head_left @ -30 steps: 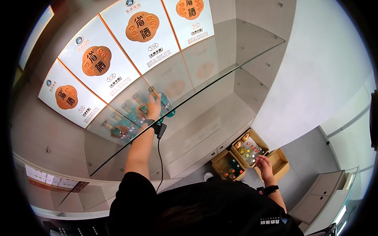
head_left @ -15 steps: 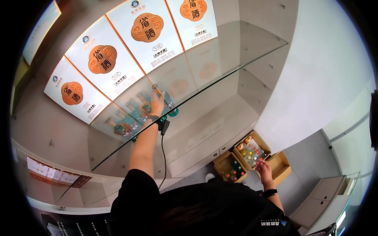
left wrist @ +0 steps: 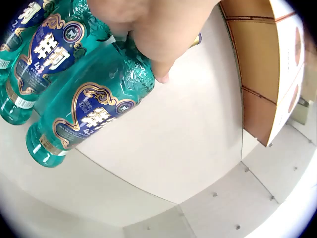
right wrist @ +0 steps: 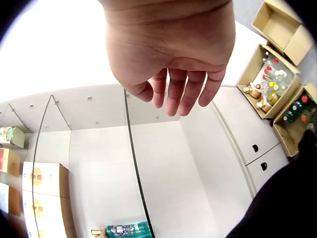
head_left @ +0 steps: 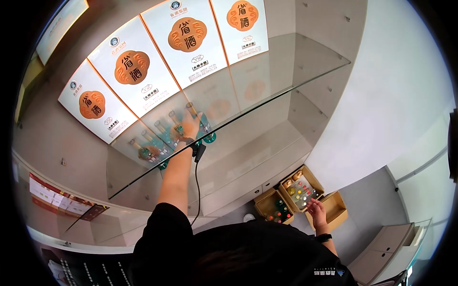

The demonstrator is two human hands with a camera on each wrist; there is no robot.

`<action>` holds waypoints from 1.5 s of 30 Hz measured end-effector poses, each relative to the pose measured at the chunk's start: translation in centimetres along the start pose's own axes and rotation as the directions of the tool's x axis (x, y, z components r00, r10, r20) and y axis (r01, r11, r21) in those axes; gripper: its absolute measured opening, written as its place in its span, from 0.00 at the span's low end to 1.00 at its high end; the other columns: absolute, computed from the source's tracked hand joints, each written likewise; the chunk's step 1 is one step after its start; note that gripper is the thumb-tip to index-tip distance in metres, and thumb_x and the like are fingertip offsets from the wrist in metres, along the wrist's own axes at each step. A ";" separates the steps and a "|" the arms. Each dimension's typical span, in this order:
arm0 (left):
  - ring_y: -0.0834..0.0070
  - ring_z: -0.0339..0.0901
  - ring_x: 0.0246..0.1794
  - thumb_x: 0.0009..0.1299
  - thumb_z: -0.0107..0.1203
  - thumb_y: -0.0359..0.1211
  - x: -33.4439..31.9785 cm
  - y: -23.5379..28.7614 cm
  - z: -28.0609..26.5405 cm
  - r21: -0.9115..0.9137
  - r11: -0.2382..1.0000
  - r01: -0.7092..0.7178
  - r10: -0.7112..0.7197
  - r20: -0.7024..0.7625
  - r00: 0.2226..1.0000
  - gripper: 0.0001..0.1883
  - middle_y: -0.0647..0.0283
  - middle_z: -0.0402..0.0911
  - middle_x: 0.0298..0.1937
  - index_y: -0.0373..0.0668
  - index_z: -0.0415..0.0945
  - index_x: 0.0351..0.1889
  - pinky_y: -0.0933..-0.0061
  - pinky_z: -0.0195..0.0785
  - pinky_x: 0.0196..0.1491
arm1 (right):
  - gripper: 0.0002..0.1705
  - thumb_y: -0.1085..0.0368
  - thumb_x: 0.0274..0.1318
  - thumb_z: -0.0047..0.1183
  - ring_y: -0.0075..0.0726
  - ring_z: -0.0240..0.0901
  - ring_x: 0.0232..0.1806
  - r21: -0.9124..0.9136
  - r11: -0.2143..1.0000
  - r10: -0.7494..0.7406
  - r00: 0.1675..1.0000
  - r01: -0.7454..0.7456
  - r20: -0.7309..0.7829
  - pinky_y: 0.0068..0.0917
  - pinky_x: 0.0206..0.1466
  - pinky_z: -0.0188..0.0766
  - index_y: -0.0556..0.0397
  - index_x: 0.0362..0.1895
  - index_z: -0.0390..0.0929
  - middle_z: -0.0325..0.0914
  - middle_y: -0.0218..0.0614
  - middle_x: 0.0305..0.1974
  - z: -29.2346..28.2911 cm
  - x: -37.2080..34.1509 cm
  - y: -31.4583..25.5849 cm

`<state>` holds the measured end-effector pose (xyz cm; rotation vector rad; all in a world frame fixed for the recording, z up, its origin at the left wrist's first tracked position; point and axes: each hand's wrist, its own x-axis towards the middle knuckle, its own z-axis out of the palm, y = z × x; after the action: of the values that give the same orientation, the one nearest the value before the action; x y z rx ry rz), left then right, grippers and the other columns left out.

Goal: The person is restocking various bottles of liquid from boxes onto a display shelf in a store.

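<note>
My left hand grips the neck of the end teal glass bottle, its blue label turned toward the left wrist camera. Beyond the fingers sticks out the bottle's gold cap. A second teal bottle stands close alongside, within a row of several in the display cabinet. In the head view, the front edge of a glass shelf crosses near my left wrist. My right hand hangs in the air with its fingers loosely bent, holding nothing; from the head it overlaps the cartons on the floor.
White boxes with orange emblems line the back of the cabinet. Low at the right, a carton holds several capped bottles, beside a carton of darker bottles and another open carton. Drawers run below the shelves.
The head view has shifted a little. My left hand stays at the end bottle, and my right hand has barely moved, fingers still loosely bent.
</note>
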<state>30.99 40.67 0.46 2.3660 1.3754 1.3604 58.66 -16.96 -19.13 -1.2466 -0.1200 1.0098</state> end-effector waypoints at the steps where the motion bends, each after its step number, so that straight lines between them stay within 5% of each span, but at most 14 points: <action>1: 0.43 0.74 0.38 0.58 0.65 0.42 -0.1 0.5 -0.4 0.075 0.996 0.040 -0.041 0.009 0.999 0.28 0.42 0.77 0.35 0.32 0.67 0.48 0.53 0.67 0.41 | 0.12 0.64 0.64 0.43 0.26 0.74 0.43 -0.005 1.000 0.000 1.000 0.000 0.001 0.26 0.50 0.70 0.49 0.50 0.73 0.78 0.29 0.42 -0.1 0.1 0.1; 8: 0.44 0.76 0.37 0.59 0.64 0.44 0.2 2.4 -1.6 0.131 0.991 0.033 -0.029 -0.028 0.999 0.31 0.41 0.78 0.34 0.31 0.63 0.50 0.52 0.68 0.37 | 0.14 0.64 0.64 0.43 0.26 0.74 0.43 -0.015 1.000 -0.005 1.000 0.005 0.011 0.25 0.48 0.70 0.50 0.52 0.72 0.78 0.29 0.42 -0.3 0.2 -0.1; 14: 0.44 0.73 0.50 0.60 0.65 0.40 1.3 4.5 -3.7 0.248 0.921 0.301 -0.359 0.241 0.902 0.37 0.38 0.75 0.48 0.34 0.56 0.60 0.56 0.66 0.53 | 0.14 0.64 0.64 0.42 0.25 0.74 0.43 -0.017 1.000 -0.003 1.000 0.004 0.016 0.25 0.48 0.70 0.50 0.52 0.72 0.77 0.28 0.42 -1.1 -0.2 -0.1; 17: 0.48 0.71 0.55 0.57 0.67 0.33 1.1 4.4 -3.6 0.044 0.982 0.183 -0.189 0.209 0.960 0.40 0.41 0.72 0.53 0.35 0.53 0.62 0.59 0.65 0.56 | 0.14 0.64 0.64 0.42 0.24 0.74 0.43 -0.011 1.000 0.006 1.000 -0.006 0.002 0.24 0.48 0.70 0.50 0.52 0.72 0.77 0.28 0.42 -1.4 -0.6 0.1; 19: 0.49 0.78 0.41 0.65 0.59 0.37 1.0 3.9 -3.2 0.125 0.982 -0.143 0.142 0.017 0.990 0.33 0.44 0.79 0.40 0.42 0.52 0.62 0.56 0.69 0.42 | 0.14 0.64 0.64 0.42 0.24 0.74 0.43 -0.005 1.000 0.007 1.000 -0.007 0.001 0.24 0.48 0.70 0.50 0.52 0.72 0.77 0.28 0.42 -1.6 -0.8 0.1; 22: 0.49 0.76 0.46 0.65 0.59 0.36 1.1 4.6 -3.6 0.189 0.977 0.094 -0.131 0.196 0.972 0.34 0.42 0.77 0.48 0.42 0.50 0.64 0.57 0.68 0.47 | 0.14 0.64 0.64 0.42 0.25 0.74 0.44 -0.007 1.000 0.008 1.000 -0.008 -0.013 0.23 0.48 0.70 0.51 0.51 0.72 0.77 0.28 0.42 -1.8 -1.2 0.2; 29: 0.46 0.73 0.49 0.66 0.58 0.38 0.7 -1.2 0.7 0.166 0.969 -0.184 0.191 -0.029 0.981 0.32 0.41 0.74 0.50 0.35 0.55 0.62 0.52 0.65 0.52 | 0.15 0.63 0.64 0.41 0.23 0.73 0.43 -0.044 0.998 0.036 0.998 -0.038 -0.046 0.24 0.47 0.69 0.50 0.52 0.72 0.77 0.27 0.42 -3.6 -1.0 1.7; 31: 0.46 0.71 0.50 0.63 0.61 0.41 0.0 -5.8 4.1 0.480 0.866 -0.139 0.152 0.011 0.988 0.34 0.39 0.73 0.51 0.30 0.59 0.60 0.52 0.64 0.52 | 0.15 0.63 0.64 0.42 0.23 0.73 0.44 -0.036 0.998 0.053 0.997 -0.055 -0.061 0.23 0.47 0.69 0.50 0.53 0.72 0.77 0.27 0.42 -3.9 -1.4 2.0; 33: 0.47 0.71 0.49 0.64 0.56 0.51 -2.2 -1.2 2.8 0.261 0.965 -0.026 0.011 0.058 0.998 0.30 0.36 0.74 0.45 0.30 0.70 0.49 0.55 0.61 0.55 | 0.16 0.62 0.64 0.42 0.24 0.73 0.44 -0.051 0.997 0.060 0.995 -0.064 -0.078 0.24 0.48 0.69 0.50 0.53 0.72 0.77 0.28 0.43 -4.2 -1.7 2.3; 34: 0.47 0.65 0.56 0.62 0.60 0.45 -3.2 7.0 -0.9 0.105 0.968 0.227 -0.249 0.459 0.853 0.34 0.34 0.67 0.53 0.27 0.62 0.57 0.54 0.57 0.57 | 0.16 0.62 0.64 0.42 0.24 0.73 0.44 -0.031 0.996 0.075 0.992 -0.079 -0.105 0.24 0.48 0.69 0.50 0.53 0.72 0.77 0.28 0.43 -4.5 -1.9 2.7; 35: 0.46 0.52 0.65 0.60 0.63 0.39 -5.8 5.3 1.7 0.157 0.988 0.007 -0.031 0.148 0.988 0.44 0.35 0.54 0.64 0.27 0.47 0.65 0.51 0.49 0.63 | 0.16 0.62 0.64 0.43 0.26 0.73 0.45 -0.019 0.995 0.095 0.990 -0.097 -0.101 0.24 0.49 0.68 0.50 0.53 0.72 0.77 0.29 0.43 -4.9 -1.8 3.2; 37: 0.44 0.38 0.69 0.59 0.63 0.33 -9.8 11.0 1.3 -0.116 0.980 -0.159 0.172 0.112 0.979 0.48 0.39 0.41 0.69 0.30 0.37 0.67 0.48 0.39 0.67 | 0.16 0.61 0.63 0.44 0.27 0.73 0.46 0.001 0.992 0.126 0.986 -0.127 -0.112 0.25 0.50 0.67 0.50 0.53 0.72 0.78 0.30 0.44 -5.7 -1.9 3.7; 41: 0.47 0.41 0.71 0.62 0.58 0.29 -18.5 18.0 2.0 -0.316 0.869 -0.380 0.484 0.382 0.788 0.36 0.42 0.44 0.70 0.34 0.50 0.66 0.50 0.40 0.69 | 0.16 0.61 0.62 0.44 0.26 0.74 0.45 0.038 0.981 0.192 0.969 -0.189 -0.153 0.24 0.49 0.67 0.52 0.52 0.73 0.79 0.30 0.42 -6.9 -2.0 5.1; 45: 0.52 0.64 0.59 0.62 0.54 0.26 -26.3 24.3 5.1 -0.662 0.626 -0.412 0.778 0.500 0.379 0.18 0.52 0.68 0.57 0.41 0.71 0.51 0.54 0.59 0.61 | 0.17 0.63 0.62 0.44 0.28 0.73 0.46 0.078 0.977 0.209 0.961 -0.198 -0.182 0.26 0.52 0.68 0.55 0.52 0.71 0.78 0.34 0.42 -9.2 -1.8 7.2</action>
<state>45.44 8.69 -8.36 2.6506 -0.1199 0.4144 58.88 -25.10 -27.74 -1.3125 0.1890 1.0569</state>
